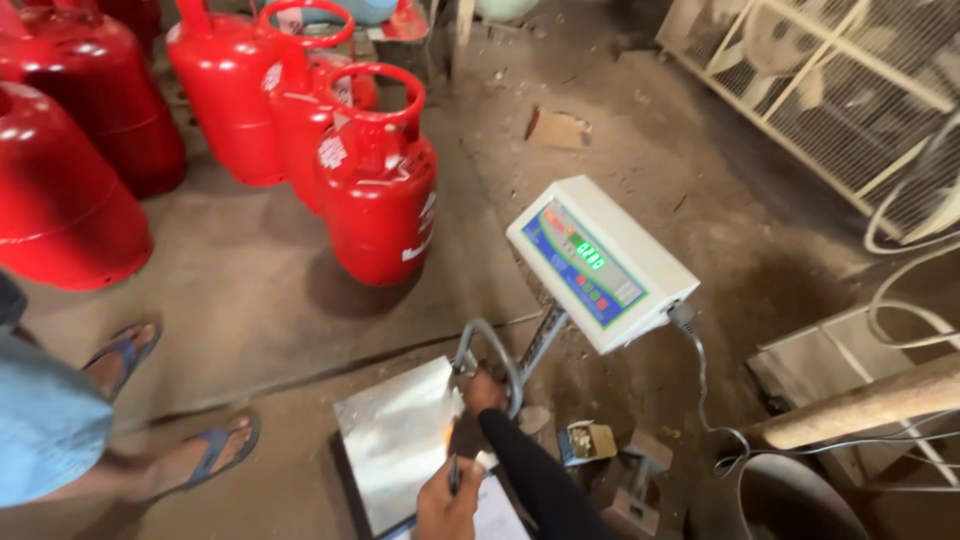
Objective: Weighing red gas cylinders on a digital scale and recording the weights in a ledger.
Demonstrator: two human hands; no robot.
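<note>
My right hand (483, 390), in a black sleeve, is closed around the grey metal tube loop (503, 350) at the back of a platform scale. The scale's shiny steel platform (400, 440) lies on the floor with nothing on it. Its white display head (600, 262) on a slanted post shows lit green digits. My left hand (445, 505) is at the bottom edge, over the platform's near corner, and holds a dark pen (452, 470) next to a white sheet of paper (500, 515).
Several red gas cylinders stand at the upper left, the nearest one (378, 190) just beyond the scale. Another person's feet in blue sandals (215, 445) stand at the left. A wire cage (850, 90), white cables (900, 280), a wooden pole (860, 405) and small boxes (590, 440) crowd the right.
</note>
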